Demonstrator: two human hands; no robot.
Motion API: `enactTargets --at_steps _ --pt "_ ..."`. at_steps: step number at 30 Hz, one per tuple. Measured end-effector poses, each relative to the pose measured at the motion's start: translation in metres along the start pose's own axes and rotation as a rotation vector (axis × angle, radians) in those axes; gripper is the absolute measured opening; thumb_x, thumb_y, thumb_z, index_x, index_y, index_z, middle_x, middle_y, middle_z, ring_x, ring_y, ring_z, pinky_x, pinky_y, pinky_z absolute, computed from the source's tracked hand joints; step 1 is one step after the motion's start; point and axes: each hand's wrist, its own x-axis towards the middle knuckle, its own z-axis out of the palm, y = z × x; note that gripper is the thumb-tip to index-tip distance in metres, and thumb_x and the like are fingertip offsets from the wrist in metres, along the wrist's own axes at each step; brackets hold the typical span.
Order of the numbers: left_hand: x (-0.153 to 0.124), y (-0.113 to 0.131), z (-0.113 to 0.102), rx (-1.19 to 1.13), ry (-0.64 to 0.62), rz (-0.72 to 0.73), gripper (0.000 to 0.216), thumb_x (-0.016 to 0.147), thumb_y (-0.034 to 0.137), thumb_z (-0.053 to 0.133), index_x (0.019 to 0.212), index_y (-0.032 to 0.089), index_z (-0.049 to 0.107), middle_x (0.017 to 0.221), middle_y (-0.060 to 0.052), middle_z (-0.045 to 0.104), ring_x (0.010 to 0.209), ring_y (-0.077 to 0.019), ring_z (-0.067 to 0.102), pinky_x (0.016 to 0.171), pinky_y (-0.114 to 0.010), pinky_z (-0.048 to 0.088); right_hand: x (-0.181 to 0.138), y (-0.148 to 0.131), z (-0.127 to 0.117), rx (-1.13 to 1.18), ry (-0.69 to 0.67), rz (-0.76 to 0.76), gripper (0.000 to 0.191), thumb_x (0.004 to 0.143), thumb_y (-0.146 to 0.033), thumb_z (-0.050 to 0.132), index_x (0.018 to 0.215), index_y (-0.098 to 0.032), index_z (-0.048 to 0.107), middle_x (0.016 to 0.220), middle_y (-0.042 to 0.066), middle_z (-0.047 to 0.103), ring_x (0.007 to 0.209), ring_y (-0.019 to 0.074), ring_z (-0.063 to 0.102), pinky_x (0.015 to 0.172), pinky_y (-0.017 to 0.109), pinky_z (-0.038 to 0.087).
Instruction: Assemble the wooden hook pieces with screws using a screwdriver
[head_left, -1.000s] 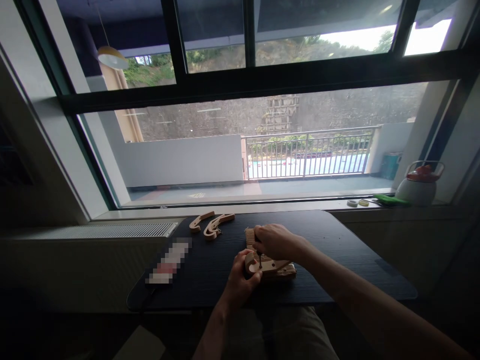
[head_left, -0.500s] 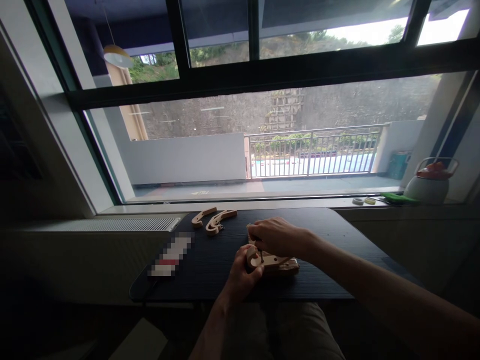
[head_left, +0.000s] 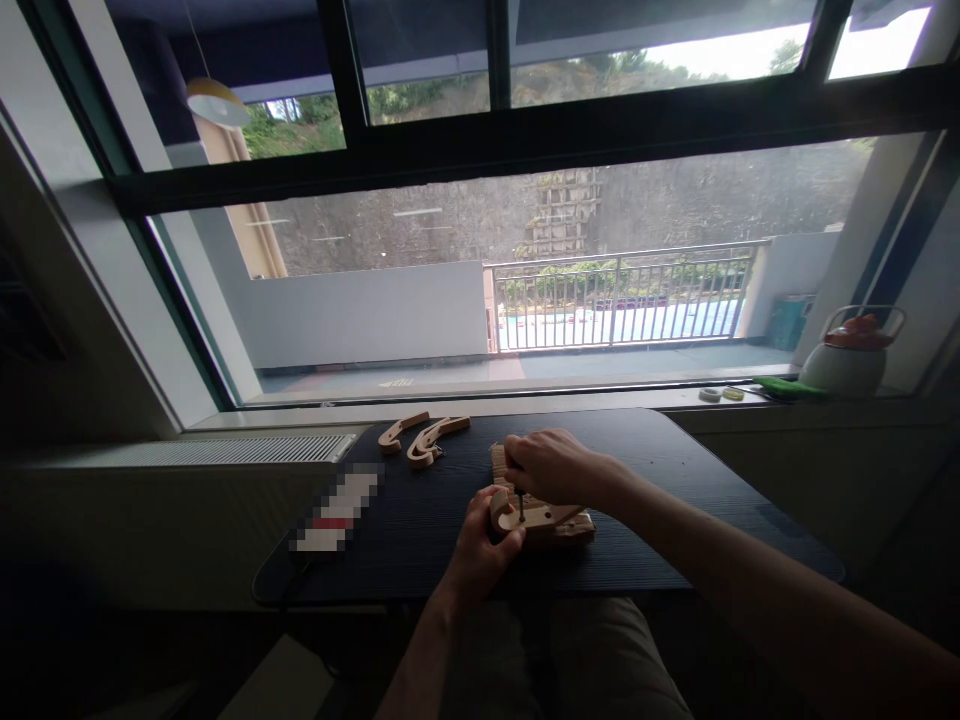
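Wooden hook (head_left: 535,519) lies on a ridged pad (head_left: 564,535) near the table's (head_left: 405,540) front edge, left hand (head_left: 482,545) gripping its curved end. Right hand (head_left: 551,466) is closed around a tool (head_left: 521,505), probably a screwdriver, shaft down at the hook. Step looks like turning it in; next twist calls for upright shaft, steady hook.

Left hand (head_left: 480,541) grips wooden hook (head_left: 535,517); right hand (head_left: 551,466) holds thin tool (head_left: 522,506)

indoor room, exact kind unclear | wide window (head_left: 487,145) | radiator (head_left: 270,452) | table (head_left: 405,515)
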Motion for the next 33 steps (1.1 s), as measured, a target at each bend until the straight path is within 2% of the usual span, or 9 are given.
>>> enactTargets --at_steps 5,8,10,13,16,23,29,33 --pt "0.000 0.002 0.000 0.000 0.005 0.007 0.021 0.071 0.020 0.063 0.092 0.019 0.058 0.119 -0.007 0.053 0.112 -0.0230 0.050 0.099 -0.037 0.038 -0.002 -0.003 -0.003 -0.017 -0.017 0.060 0.029 0.091 -0.033 0.040 0.101 -0.012 0.058 0.086 0.012 0.068 0.076 0.0227 0.064 0.058 0.028 0.039" --pt "0.000 0.003 0.000 0.009 -0.002 0.000 0.022 0.071 0.019 0.062 0.093 0.018 0.057 0.116 -0.008 0.054 0.110 -0.0231 0.051 0.099 -0.038 0.039 -0.005 -0.008 -0.014 -0.040 -0.062 0.063 0.025 0.088 -0.029 0.047 0.098 -0.010 0.060 0.084 0.013 0.068 0.073 0.0237 0.064 0.058 0.029 0.041" --pt "0.000 0.005 0.000 0.014 -0.005 -0.004 0.022 0.072 0.020 0.062 0.093 0.018 0.057 0.116 -0.008 0.054 0.109 -0.0231 0.052 0.098 -0.038 0.040 -0.007 -0.011 -0.022 -0.048 -0.093 0.029 0.021 0.085 -0.025 0.052 0.099 -0.011 0.060 0.084 0.012 0.068 0.074 0.0241 0.064 0.058 0.029 0.041" --pt "0.001 0.008 -0.001 0.007 -0.017 -0.010 0.021 0.072 0.021 0.062 0.092 0.019 0.055 0.118 -0.008 0.053 0.111 -0.0236 0.051 0.097 -0.037 0.041 -0.008 -0.015 -0.028 -0.039 -0.130 -0.069 0.018 0.087 -0.020 0.051 0.100 -0.013 0.060 0.086 0.010 0.068 0.077 0.0224 0.064 0.058 0.027 0.040" --pt "0.001 0.010 -0.002 -0.005 -0.017 -0.031 0.024 0.072 0.022 0.062 0.094 0.019 0.055 0.116 -0.007 0.055 0.110 -0.0233 0.052 0.096 -0.036 0.041 -0.006 -0.017 -0.027 -0.039 -0.142 -0.096 0.018 0.088 -0.019 0.049 0.100 -0.012 0.060 0.084 0.010 0.068 0.077 0.0219 0.064 0.057 0.026 0.039" --pt "0.000 0.010 -0.001 -0.021 -0.003 -0.040 0.032 0.071 0.022 0.063 0.102 0.020 0.056 0.114 -0.007 0.055 0.106 -0.0221 0.053 0.095 -0.037 0.042 -0.005 -0.015 -0.019 -0.033 -0.120 -0.039 0.020 0.086 -0.021 0.052 0.102 -0.012 0.060 0.085 0.010 0.068 0.076 0.0224 0.064 0.058 0.026 0.040" --pt "0.000 0.003 0.001 -0.012 0.032 0.014 0.025 0.071 0.022 0.064 0.095 0.019 0.059 0.117 -0.007 0.055 0.111 -0.0231 0.052 0.098 -0.037 0.040 -0.007 -0.013 -0.021 -0.034 -0.105 -0.005 0.018 0.085 -0.023 0.053 0.096 -0.012 0.062 0.085 0.010 0.069 0.076 0.0225 0.064 0.059 0.027 0.041" --pt "0.000 0.004 0.001 -0.027 0.019 -0.004 0.022 0.071 0.023 0.064 0.092 0.019 0.060 0.115 -0.007 0.055 0.110 -0.0226 0.052 0.099 -0.037 0.039 -0.006 -0.011 -0.020 -0.031 -0.096 0.013 0.021 0.087 -0.026 0.050 0.095 -0.013 0.064 0.087 0.011 0.069 0.079 0.0220 0.064 0.061 0.027 0.041"
